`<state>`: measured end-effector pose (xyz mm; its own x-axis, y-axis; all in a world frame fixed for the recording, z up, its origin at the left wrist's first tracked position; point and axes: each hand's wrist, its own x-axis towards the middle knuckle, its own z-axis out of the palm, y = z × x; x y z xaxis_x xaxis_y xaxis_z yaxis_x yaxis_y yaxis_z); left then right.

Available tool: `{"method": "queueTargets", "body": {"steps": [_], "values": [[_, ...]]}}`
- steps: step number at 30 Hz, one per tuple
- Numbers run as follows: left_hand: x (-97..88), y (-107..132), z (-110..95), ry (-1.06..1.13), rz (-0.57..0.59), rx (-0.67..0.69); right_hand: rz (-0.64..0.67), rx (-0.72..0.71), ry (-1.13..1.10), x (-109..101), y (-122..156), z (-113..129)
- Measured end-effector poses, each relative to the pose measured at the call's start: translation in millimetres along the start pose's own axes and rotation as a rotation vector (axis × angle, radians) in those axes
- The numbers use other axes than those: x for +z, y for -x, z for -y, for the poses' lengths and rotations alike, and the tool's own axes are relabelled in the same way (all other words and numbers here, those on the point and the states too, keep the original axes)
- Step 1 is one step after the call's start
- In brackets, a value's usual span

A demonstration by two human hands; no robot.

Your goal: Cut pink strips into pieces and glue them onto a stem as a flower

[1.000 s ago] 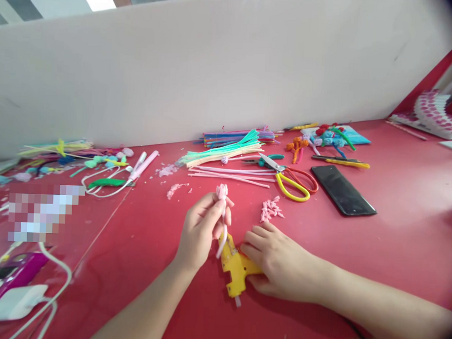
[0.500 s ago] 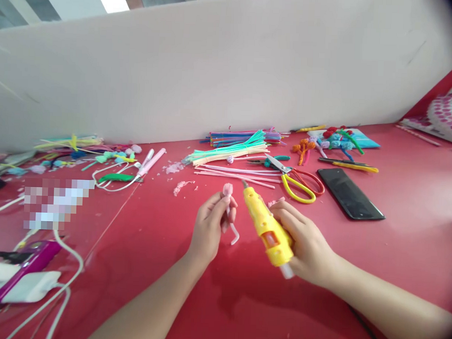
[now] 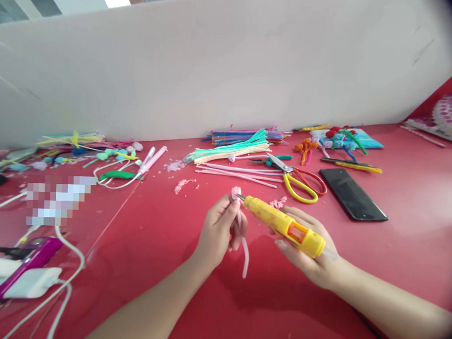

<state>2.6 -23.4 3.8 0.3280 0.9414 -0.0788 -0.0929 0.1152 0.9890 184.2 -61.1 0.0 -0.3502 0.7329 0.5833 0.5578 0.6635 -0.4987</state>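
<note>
Between thumb and fingers, my left hand [image 3: 222,228] pinches a pink pipe cleaner flower [image 3: 236,192], its pale stem hanging down below the fingers. My right hand [image 3: 312,246] is wrapped around a yellow hot glue gun [image 3: 279,221] with a clear glue stick at its back end. The gun's metal tip meets the side of the flower head; whether glue is coming out cannot be seen. A small bunch of pink pipe cleaner pieces [image 3: 278,203] lies just beyond my right hand. Yellow-and-red-handled scissors [image 3: 299,184] rest open past it.
Bundles of pipe cleaners [image 3: 230,149] lie against the white partition [image 3: 229,66]. A black phone [image 3: 353,194] is at the right, near finished pipe cleaner pieces [image 3: 338,140]. At left are a pink hair straightener [image 3: 152,161], a green cutter [image 3: 117,175], white cables and a purple power strip [image 3: 30,264].
The glue gun has swung to a flatter angle and its tip has come left onto the flower. The flower has turned in my left hand, and more of its stem shows.
</note>
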Motion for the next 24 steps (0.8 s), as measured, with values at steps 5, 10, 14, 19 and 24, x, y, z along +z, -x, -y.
{"method": "queueTargets", "body": {"steps": [5,10,14,19,24], "values": [[-0.1,-1.0,-0.6,0.014,-0.014,-0.004,0.019,0.030,0.030,-0.3,0.2,-0.2],[0.6,-0.9,-0.4,0.024,-0.008,0.015,0.009,0.044,0.044,1.1,1.2,-0.6],[0.8,-0.6,-0.8,0.021,0.004,0.014,0.002,0.080,0.038,2.7,3.5,-1.3],[0.6,-0.6,-1.1,0.020,0.006,0.010,-0.008,0.080,0.071,3.4,5.5,-2.2],[0.8,-0.7,-0.6,0.029,0.004,0.010,-0.018,0.061,0.096,4.2,5.3,-2.9]]}}
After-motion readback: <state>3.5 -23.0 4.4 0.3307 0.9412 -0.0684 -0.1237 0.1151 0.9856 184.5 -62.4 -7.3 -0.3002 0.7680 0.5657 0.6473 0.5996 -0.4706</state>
